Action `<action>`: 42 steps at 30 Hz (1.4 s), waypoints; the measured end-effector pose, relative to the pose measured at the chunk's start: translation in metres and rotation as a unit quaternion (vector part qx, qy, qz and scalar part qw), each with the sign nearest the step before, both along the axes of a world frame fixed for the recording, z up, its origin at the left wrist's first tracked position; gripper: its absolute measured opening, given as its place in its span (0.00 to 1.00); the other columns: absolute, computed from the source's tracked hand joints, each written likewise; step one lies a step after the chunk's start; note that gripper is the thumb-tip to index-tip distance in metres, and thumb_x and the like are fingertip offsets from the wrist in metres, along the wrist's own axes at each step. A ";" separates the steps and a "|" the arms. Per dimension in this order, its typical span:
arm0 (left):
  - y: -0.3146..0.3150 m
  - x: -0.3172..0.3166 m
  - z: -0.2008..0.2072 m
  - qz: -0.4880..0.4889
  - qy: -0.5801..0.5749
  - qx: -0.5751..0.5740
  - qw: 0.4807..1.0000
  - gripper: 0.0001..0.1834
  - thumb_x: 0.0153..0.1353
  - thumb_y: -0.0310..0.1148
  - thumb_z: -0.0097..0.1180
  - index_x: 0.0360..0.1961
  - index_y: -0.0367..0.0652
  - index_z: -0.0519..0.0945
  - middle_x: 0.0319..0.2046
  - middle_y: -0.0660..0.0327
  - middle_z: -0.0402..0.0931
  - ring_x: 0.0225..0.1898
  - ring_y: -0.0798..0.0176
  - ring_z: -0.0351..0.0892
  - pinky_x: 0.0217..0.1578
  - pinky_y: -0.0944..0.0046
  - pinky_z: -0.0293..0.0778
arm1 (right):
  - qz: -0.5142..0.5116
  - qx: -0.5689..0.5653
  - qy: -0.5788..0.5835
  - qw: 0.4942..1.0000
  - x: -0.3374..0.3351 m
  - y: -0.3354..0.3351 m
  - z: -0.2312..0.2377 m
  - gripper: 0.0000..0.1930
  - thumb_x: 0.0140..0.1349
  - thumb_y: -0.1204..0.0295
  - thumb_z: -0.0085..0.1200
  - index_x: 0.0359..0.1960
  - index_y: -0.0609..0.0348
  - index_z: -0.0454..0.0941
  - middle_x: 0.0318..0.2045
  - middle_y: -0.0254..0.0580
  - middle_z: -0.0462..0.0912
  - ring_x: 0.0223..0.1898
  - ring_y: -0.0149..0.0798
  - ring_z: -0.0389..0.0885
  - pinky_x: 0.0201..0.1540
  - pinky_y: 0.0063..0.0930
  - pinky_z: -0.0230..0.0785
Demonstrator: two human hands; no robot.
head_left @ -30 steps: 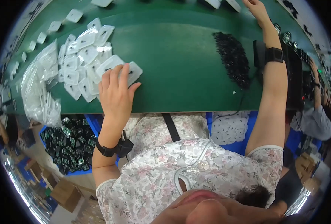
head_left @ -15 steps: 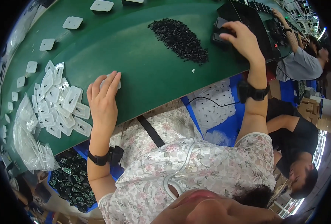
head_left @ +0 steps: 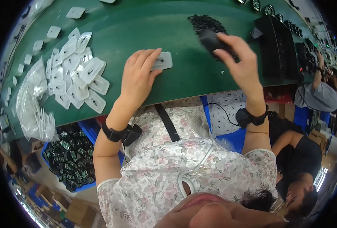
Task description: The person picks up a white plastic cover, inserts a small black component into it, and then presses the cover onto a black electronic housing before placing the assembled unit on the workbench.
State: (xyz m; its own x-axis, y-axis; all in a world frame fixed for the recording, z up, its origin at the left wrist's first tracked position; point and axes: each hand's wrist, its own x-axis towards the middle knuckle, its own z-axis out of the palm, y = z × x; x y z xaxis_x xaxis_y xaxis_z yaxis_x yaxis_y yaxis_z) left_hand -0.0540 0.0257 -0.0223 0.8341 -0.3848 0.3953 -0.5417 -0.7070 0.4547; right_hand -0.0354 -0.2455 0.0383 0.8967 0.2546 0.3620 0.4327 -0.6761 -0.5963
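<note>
My left hand [head_left: 138, 74] has its fingers and thumb closed around the left end of a white rounded plastic plate [head_left: 166, 60] on the green table. A small black part lies at the plate's middle. Over the pile of tiny black parts [head_left: 205, 22], my right hand [head_left: 240, 60] grips a dark block-shaped object [head_left: 210, 39], smeared by motion, between thumb and fingers. It hides the nearer part of the pile. To the left, many similar white plates [head_left: 92, 70] lie heaped, most with a small black part on them.
A clear plastic bag [head_left: 33, 102] rests at the table's left edge. White square pieces [head_left: 53, 32] form a curved row behind. A tall black box [head_left: 277, 49] stands at right. Below the table are bins of circuit boards [head_left: 71, 155] and white plates [head_left: 225, 116]. Other people work at right.
My right hand has carried the dark block leftward, from beside the black box to the pile of black parts. My left hand has shifted right with the plate, now more exposed. The view has turned.
</note>
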 end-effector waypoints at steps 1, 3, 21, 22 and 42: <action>-0.002 0.000 0.000 0.005 0.000 -0.052 0.999 0.27 0.46 0.20 0.59 0.52 0.38 0.72 0.48 0.54 0.74 0.50 0.48 0.70 0.50 0.54 0.67 | 0.048 -0.013 -0.007 0.999 0.001 0.014 -0.003 0.18 0.53 0.76 0.60 0.47 0.61 0.77 0.41 0.44 0.79 0.41 0.38 0.79 0.44 0.27 0.71; 0.002 -0.003 0.001 0.017 0.001 -0.103 0.995 0.27 0.47 0.19 0.58 0.52 0.38 0.72 0.48 0.55 0.74 0.51 0.49 0.71 0.51 0.55 0.67 | 0.102 -0.051 -0.009 0.993 0.003 0.039 -0.011 0.19 0.51 0.76 0.60 0.47 0.58 0.77 0.41 0.44 0.78 0.40 0.43 0.78 0.43 0.29 0.72; 0.023 -0.019 -0.003 0.010 -0.009 0.016 1.000 0.27 0.51 0.18 0.45 0.55 0.43 0.73 0.57 0.60 0.71 0.57 0.56 0.70 0.56 0.56 0.65 | 0.200 -0.155 -0.077 0.964 0.005 0.086 -0.028 0.20 0.50 0.73 0.59 0.47 0.56 0.76 0.40 0.40 0.77 0.41 0.42 0.76 0.40 0.32 0.72; 0.022 -0.020 -0.003 0.009 -0.005 0.015 1.000 0.27 0.51 0.18 0.45 0.55 0.43 0.73 0.57 0.60 0.71 0.57 0.56 0.70 0.56 0.56 0.65 | 0.200 -0.154 -0.073 0.965 0.005 0.085 -0.028 0.20 0.50 0.73 0.59 0.47 0.56 0.76 0.40 0.40 0.77 0.41 0.42 0.76 0.40 0.32 0.72; 0.000 0.002 -0.001 0.122 -0.021 -0.111 0.986 0.16 0.53 0.33 0.60 0.41 0.34 0.77 0.31 0.56 0.78 0.33 0.60 0.77 0.34 0.64 0.72 | 0.192 0.336 0.274 0.880 0.031 0.086 -0.042 0.21 0.63 0.69 0.53 0.57 0.63 0.67 0.49 0.41 0.74 0.51 0.32 0.72 0.54 0.24 0.64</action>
